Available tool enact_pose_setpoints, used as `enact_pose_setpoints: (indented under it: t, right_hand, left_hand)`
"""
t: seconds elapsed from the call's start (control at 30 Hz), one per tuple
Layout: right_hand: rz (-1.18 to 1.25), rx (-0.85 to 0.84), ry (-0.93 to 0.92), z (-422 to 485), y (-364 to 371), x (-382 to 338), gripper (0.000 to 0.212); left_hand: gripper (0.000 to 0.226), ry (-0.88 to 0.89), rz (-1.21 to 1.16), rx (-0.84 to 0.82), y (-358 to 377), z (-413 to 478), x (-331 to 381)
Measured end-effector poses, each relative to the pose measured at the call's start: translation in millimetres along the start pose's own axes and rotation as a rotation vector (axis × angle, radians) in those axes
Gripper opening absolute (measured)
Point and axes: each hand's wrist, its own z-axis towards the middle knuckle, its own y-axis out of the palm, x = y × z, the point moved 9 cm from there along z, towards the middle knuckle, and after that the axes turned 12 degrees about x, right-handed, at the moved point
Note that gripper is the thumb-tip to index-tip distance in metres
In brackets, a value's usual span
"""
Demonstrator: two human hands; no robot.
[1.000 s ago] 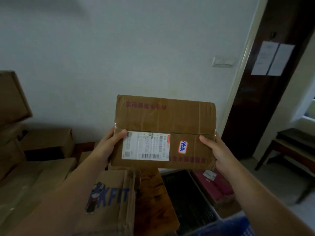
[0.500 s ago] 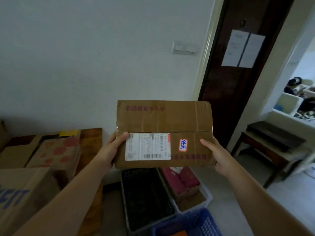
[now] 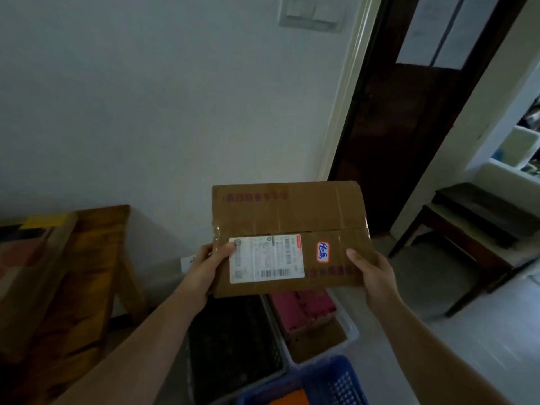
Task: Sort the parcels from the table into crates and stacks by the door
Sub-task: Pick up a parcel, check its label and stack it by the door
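Parcel (image 3: 289,214) lower now (brown cardboard, white label (image 3: 266,259)), thumb-pinched by left hand (image 3: 206,268) and right hand (image 3: 375,271).

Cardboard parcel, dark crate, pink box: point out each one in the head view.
cardboard parcel (image 3: 292,211): head view, on its bare upper flap.
dark crate (image 3: 233,331): head view, on its bare mesh floor.
pink box (image 3: 301,305): head view, on its top face.

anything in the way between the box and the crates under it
Nothing visible does. The left hand and right hand hold the box in open air above the dark crate and the white crate. A pink parcel already lies in the white crate.
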Motion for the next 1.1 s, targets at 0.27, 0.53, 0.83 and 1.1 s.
enact_pose_setpoints:
  t: [0.27, 0.53, 0.83, 1.1]
  right_hand:
    - [-0.104, 0.074, 0.06, 145.8, 64.4, 45.3, 0.039]
    - [-0.203, 0.105, 0.151, 274.0, 86.2, 145.5, 0.037]
    - [-0.38, 0.032, 0.111, 393.3, 93.4, 266.4, 0.022]
    - [-0.453, 0.008, 0.052, 457.8, 110.3, 318.2, 0.018]
  left_hand:
    - [0.045, -0.205, 0.125, -0.032, 61.1, 156.6, -43.1]
    - [0.033, -0.292, 0.165, -0.004, 112.2, 271.9, -127.5]
    - [0.06, -0.361, 0.15, 0.015, 149.9, 348.3, -250.3]
    - [0.043, -0.314, 0.155, 0.114, 161.3, 412.1, -291.5]
